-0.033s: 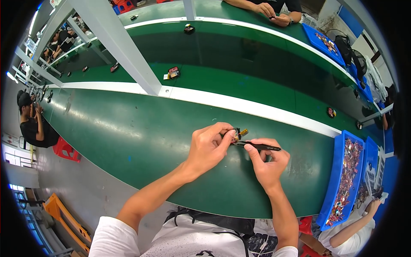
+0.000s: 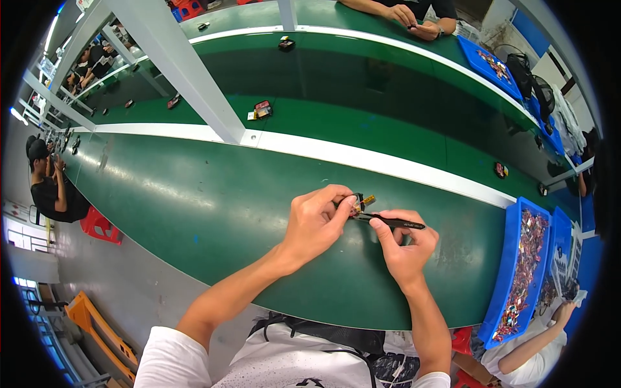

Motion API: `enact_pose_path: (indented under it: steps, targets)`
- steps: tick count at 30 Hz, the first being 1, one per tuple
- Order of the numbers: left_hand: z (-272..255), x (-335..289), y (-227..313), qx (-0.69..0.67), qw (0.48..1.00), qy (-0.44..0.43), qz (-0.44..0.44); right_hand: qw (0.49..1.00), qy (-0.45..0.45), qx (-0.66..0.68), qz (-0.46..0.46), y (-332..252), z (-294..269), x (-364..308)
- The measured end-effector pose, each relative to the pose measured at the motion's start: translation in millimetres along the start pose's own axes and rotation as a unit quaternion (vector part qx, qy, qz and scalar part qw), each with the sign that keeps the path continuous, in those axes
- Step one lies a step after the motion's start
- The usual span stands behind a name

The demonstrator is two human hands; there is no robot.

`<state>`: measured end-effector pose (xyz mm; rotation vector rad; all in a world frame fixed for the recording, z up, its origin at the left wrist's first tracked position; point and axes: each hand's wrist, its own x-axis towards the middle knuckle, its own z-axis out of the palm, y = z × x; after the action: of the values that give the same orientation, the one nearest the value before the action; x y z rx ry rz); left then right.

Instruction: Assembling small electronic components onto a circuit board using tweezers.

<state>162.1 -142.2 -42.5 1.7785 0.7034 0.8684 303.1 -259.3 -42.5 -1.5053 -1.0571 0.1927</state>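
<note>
Over the green tabletop (image 2: 272, 168), my left hand (image 2: 317, 220) pinches a small dark electronic part (image 2: 358, 202) with a yellow-gold flex strip (image 2: 369, 200) sticking out of it. Its lower portion is hidden by my fingers. Black tweezers (image 2: 396, 222) lie between the thumb and fingers of my right hand (image 2: 409, 244), which is closed on them. Their tips reach the part beside my left thumb; whether they grip anything there is too small to tell.
A blue bin (image 2: 501, 304) full of small reddish parts stands at the table's right end. Past the white rail (image 2: 362, 163) runs a green conveyor belt (image 2: 336, 132) carrying several small devices (image 2: 262, 108). A grey post (image 2: 187, 71) rises at the rail. Co-workers sit across, left and right.
</note>
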Motion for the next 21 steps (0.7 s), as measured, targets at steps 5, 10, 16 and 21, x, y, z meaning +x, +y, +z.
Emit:
enact_pose_path:
  steps: [5,10,16,21]
  targets:
    - [3.1,1.4,0.3,-0.050,0.999,-0.001,-0.007,1.000,0.008,-0.016,0.001,-1.0,-0.1,0.6]
    - [-1.3,2.8,4.9,-0.058,0.997,-0.013,-0.042,0.996,0.005,0.057,0.067,1.8,-0.5,1.3]
    - [-1.4,2.7,-0.5,-0.074,0.994,-0.021,-0.073,0.997,0.011,0.050,0.065,4.3,-0.6,1.5]
    - [-0.2,2.0,1.0,-0.091,0.993,-0.025,-0.077,0.988,-0.015,0.103,0.110,1.3,-1.6,2.7]
